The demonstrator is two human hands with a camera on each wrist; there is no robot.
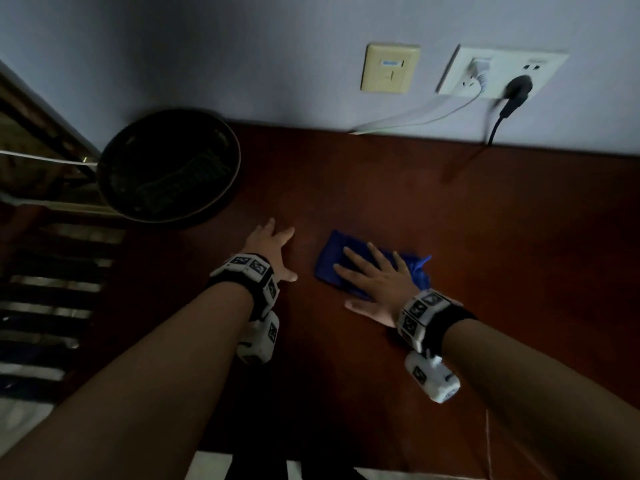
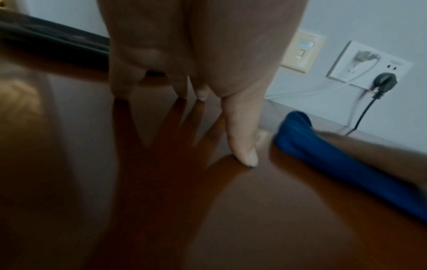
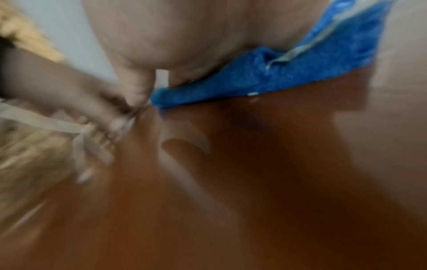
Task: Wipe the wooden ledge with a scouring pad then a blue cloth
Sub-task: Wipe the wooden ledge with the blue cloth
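On the dark reddish-brown wooden ledge (image 1: 398, 202), which runs along a pale wall, a folded blue cloth (image 1: 332, 259) lies flat near the middle. The person's right hand (image 1: 375, 282) lies palm down on the cloth with fingers straight and spread, pressing it against the wood; the thumb reaches past the cloth's near edge onto the bare ledge. A crumpled corner of the cloth sticks out beyond the little finger. The right wrist view is blurred, but it shows the blue cloth (image 3: 277, 78) under the palm.

The left hand (image 1: 273, 249) rests flat on the ledge just beside the cloth, apart from it, fingers straight and spread, holding nothing. From the left wrist view the fingertips (image 2: 247, 157) touch the glossy wood, which mirrors them.

At the ledge's left end, against the wall, sits a round dark tray (image 1: 169, 166) with something dark inside that cannot be made out. On the wall above are a cream-coloured wall plate (image 1: 389, 67) and a white socket panel (image 1: 502, 72), holding a white plug and a black plug (image 1: 517, 88), their cables hanging down to the ledge.
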